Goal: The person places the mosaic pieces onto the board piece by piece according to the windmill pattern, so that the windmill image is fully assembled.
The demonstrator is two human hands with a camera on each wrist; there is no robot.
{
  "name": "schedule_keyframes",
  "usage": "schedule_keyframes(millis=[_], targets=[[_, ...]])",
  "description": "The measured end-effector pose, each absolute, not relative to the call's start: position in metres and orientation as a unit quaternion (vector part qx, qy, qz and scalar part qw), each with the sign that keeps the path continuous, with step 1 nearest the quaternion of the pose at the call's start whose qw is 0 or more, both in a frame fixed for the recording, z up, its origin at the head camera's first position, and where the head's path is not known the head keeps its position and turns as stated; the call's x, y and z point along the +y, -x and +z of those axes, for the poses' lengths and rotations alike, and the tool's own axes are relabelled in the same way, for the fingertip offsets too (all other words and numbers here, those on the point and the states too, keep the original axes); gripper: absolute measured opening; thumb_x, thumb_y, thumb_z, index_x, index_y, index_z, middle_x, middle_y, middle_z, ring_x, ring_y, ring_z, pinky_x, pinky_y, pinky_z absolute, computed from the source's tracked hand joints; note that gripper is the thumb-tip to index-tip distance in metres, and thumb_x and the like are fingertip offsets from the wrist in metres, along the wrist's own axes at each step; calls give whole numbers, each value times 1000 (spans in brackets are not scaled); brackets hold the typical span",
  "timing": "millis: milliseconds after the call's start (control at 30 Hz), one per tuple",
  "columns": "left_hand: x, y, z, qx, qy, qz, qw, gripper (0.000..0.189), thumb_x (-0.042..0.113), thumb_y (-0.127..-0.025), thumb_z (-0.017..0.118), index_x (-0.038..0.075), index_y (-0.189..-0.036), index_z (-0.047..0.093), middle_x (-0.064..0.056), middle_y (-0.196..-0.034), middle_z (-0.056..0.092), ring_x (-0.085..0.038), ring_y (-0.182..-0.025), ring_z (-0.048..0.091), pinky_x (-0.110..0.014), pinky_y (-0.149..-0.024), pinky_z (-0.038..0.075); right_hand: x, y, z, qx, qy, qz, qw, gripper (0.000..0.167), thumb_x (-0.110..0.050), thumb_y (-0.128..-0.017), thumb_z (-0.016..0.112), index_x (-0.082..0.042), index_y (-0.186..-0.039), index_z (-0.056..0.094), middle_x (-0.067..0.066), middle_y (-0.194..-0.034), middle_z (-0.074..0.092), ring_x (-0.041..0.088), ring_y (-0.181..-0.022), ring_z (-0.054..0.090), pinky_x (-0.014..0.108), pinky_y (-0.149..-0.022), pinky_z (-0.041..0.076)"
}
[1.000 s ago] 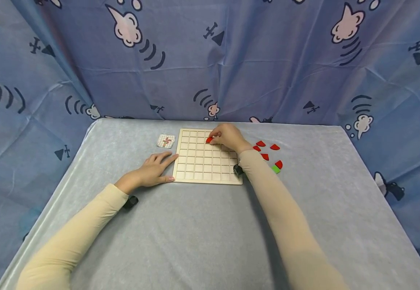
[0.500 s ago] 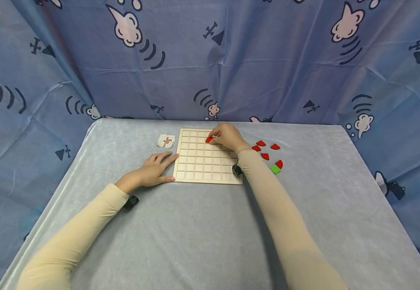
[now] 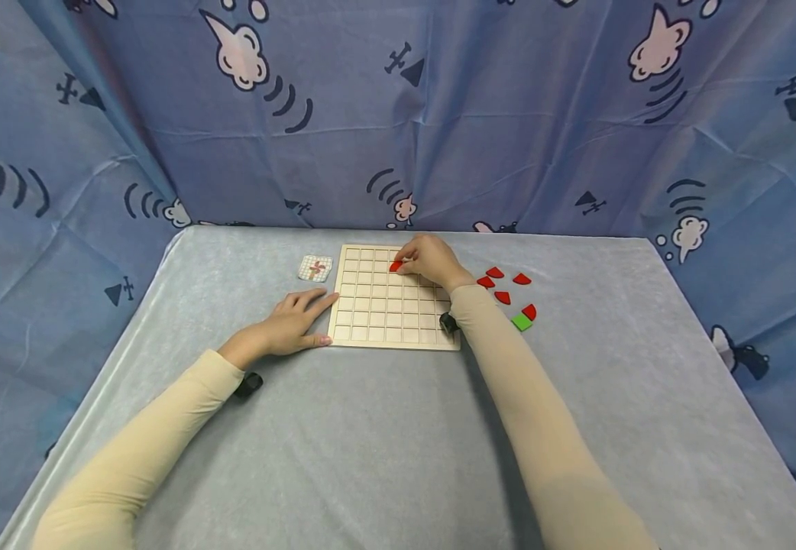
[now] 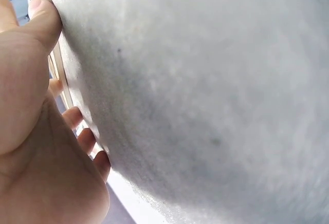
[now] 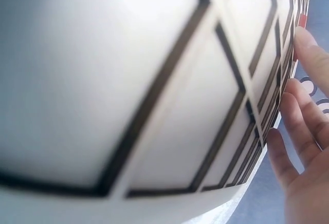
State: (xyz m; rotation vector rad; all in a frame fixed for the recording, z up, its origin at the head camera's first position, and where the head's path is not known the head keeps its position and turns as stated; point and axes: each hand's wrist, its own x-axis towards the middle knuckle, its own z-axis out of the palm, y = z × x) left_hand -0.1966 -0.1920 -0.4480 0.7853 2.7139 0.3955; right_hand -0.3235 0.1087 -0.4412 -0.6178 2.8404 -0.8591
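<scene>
A pale wooden grid board [image 3: 394,334] lies on the table in the head view. Near its far edge, my right hand [image 3: 432,260] pinches a red quarter-circle tile [image 3: 395,266] over one of the cells. The right wrist view shows the red tile [image 5: 302,21] under a fingertip, with the other fingers low along the grid. My left hand [image 3: 288,325] is spread at the board's left side, its thumb and index fingertip touching the edge. In the left wrist view the left thumb [image 4: 43,21] lies against the board's rim.
Several red tiles [image 3: 503,297] and a green square tile [image 3: 522,322] lie right of the board, close to my right forearm. A small grid card [image 3: 315,268] with a printed pinwheel-like figure sits left of the board. A blue patterned curtain [image 3: 343,114] hangs behind the table.
The right forearm has shifted slightly left, uncovering more of the green square tile. The left hand stays at the board's edge, and the pinched red tile keeps nearly the same spot.
</scene>
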Motion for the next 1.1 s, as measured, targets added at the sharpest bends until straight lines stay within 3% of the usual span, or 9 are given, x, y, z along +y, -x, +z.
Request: schedule_keyframes(millis=[467,800,1100], targets=[[-195,199,-452,939,-279,143,145,81,51,-98,55,18,-160,15,-21,-164,14,-50,-145,19,-68,-114,22,109,325,-444,928,190,-313,68,27,-23,-84,81,-15,-109,78,7,-114,69,25,-104,63,40,-94,49],[-192,196,-448,940,-276,139,143,80,43,-98,59,16,-160,17,-22,-163,16,-49,-145,23,-67,-114,23,109,324,-445,926,187,-320,73,28,-23,-84,81,-12,-109,77,8,-115,70,26,-105,65,41,-95,50],[-193,196,-450,937,-282,149,140,80,43,-98,58,15,-160,17,-23,-163,16,-50,-144,22,-67,-114,23,109,327,-445,928,179,-319,74,24,-21,-82,82,-10,-102,74,8,-107,70,24,-100,63,39,-94,48]])
